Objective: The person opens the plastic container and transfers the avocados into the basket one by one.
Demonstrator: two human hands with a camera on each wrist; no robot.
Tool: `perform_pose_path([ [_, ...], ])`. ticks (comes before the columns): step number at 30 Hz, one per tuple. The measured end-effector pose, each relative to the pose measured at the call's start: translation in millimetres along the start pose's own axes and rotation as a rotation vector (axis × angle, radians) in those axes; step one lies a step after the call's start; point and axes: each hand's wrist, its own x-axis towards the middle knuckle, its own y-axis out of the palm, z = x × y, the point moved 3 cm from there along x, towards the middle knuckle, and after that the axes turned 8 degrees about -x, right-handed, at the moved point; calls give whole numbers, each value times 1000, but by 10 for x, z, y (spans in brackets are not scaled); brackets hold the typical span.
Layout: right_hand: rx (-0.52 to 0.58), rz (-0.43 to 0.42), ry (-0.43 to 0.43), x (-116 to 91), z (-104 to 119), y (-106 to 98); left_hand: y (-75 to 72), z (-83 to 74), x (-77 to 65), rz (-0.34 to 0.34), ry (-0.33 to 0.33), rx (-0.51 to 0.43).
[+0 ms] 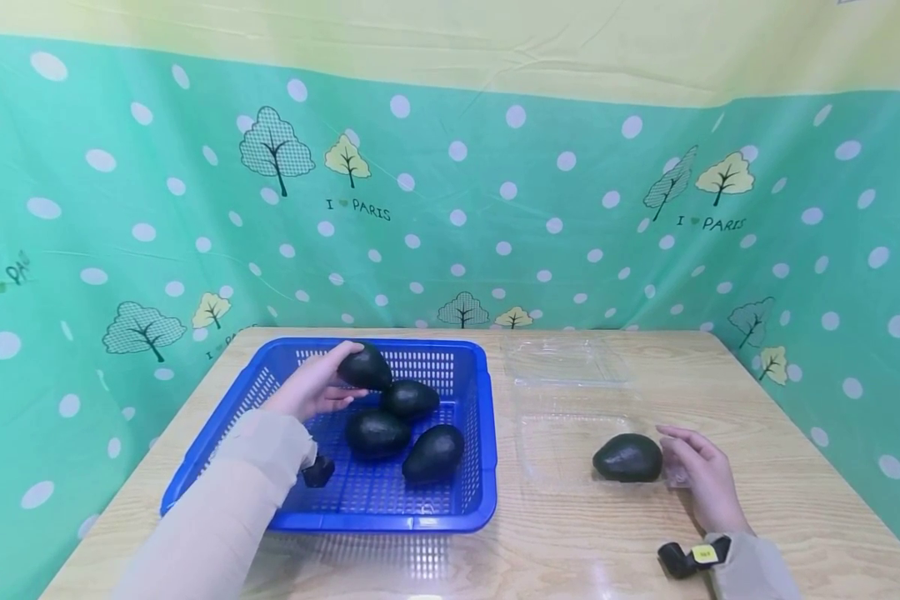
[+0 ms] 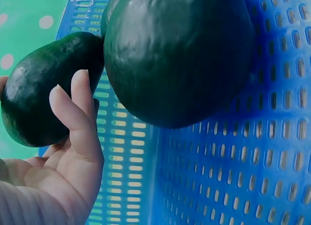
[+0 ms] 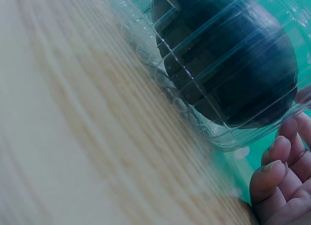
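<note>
My left hand (image 1: 317, 385) holds a dark green avocado (image 1: 365, 367) over the back of a blue plastic basket (image 1: 487, 450). In the left wrist view, its fingers curl around the lower side of that avocado. Three more avocados, including one near the front (image 1: 434, 454), lie on the basket floor. Another avocado (image 1: 627, 457) sits in the front right corner of a clear plastic clamshell container (image 1: 547, 450). Beside that corner my right hand (image 1: 708, 479) pinches the container's right rim, with curled fingers against its outside in the right wrist view.
The container's clear lid (image 1: 566, 360) lies folded back towards the rear of the wooden table (image 1: 570, 550). A green and yellow dotted cloth (image 1: 457, 183) hangs behind and at both sides. The basket's raised rim surrounds its avocados.
</note>
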Motion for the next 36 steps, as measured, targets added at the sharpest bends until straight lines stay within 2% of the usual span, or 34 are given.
perform_pose_path([
  [10, -2, 1, 5, 15, -18, 0, -74, 48, 4, 9, -16, -20],
  [23, -3, 3, 4, 9, -4, -1, -117, 65, 8, -4, -28, 34],
  [31, 21, 11, -14, 4, 0, 3, -116, 84, 10, 30, -17, 64],
  [36, 19, 8, -13, 2, 5, 5, -111, 141, 30, 5, -45, 74],
])
